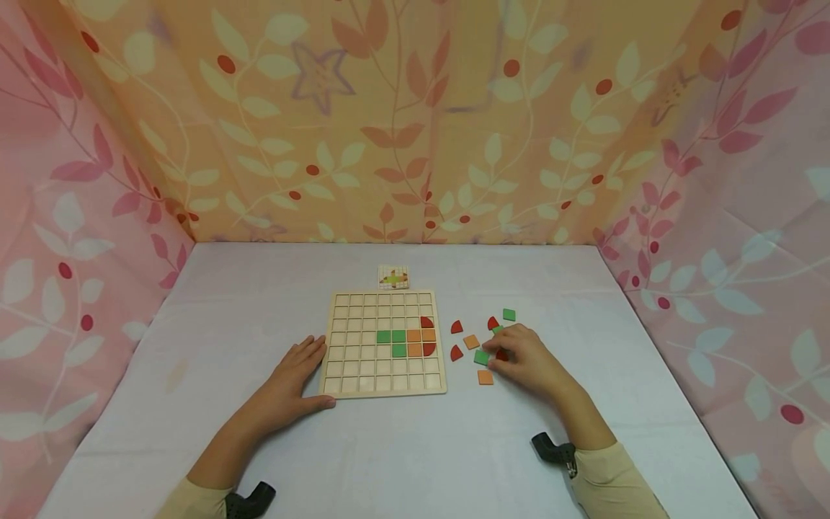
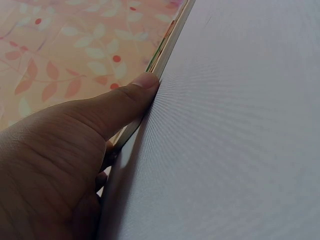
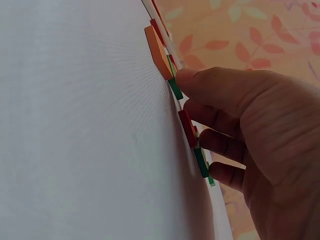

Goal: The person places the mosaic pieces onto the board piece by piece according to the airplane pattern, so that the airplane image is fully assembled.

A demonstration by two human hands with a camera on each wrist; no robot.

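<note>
A wooden grid board (image 1: 358, 371) lies flat on the table, with several green, orange and red tiles in its cells. My left hand (image 1: 293, 382) rests at its left side, fingers along the left edge and thumb (image 2: 142, 82) at the near corner. To the right of the board, my right hand (image 1: 528, 360) reaches down among loose tiles. Its thumb and index fingertip pinch a green square tile (image 1: 480, 357) at the edges, low on the table. A red quarter-circle tile (image 1: 502, 355) shows under the same hand, and another green tile (image 1: 498, 329) is partly covered.
Loose orange squares (image 1: 485, 378) and red quarter-circle tiles (image 1: 457, 353) lie between board and right hand. A green square (image 1: 509, 315) sits farther back. Behind the board lies a small pattern card (image 1: 393, 277). Patterned cloth walls (image 1: 402, 144) enclose the white table (image 1: 259, 288).
</note>
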